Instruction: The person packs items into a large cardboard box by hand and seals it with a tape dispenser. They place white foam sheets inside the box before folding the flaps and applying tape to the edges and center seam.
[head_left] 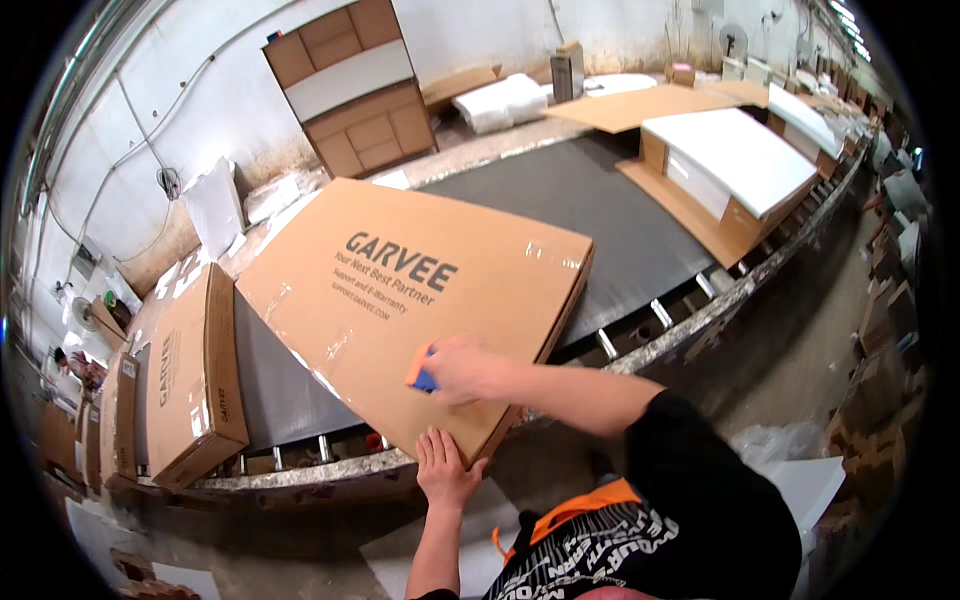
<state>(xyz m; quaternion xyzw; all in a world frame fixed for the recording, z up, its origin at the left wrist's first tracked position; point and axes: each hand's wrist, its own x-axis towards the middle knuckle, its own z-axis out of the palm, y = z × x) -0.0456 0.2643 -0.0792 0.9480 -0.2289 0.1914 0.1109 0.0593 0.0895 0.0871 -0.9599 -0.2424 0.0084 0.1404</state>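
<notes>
A large, flat brown cardboard carton point(470, 270) with dark print lies slantwise across the conveyor, and strips of clear tape shine near its corners and edges. Low over its near side, my right hand point(465, 372) is closed around a small orange-and-blue tape dispenser point(424, 368); the hand is slightly blurred and hides part of the tool. My left hand point(446, 470) lies on the carton's near corner, fingers stretched flat over the top and thumb along the edge.
Grey conveyor belt point(590, 205) runs left to right with metal rollers point(661, 313) along its near side. Taped cartons point(185, 380) stand at left. White panels point(730, 155) rest on open cardboard at right. Brown-and-white panelled furniture point(350, 85) leans against the back wall.
</notes>
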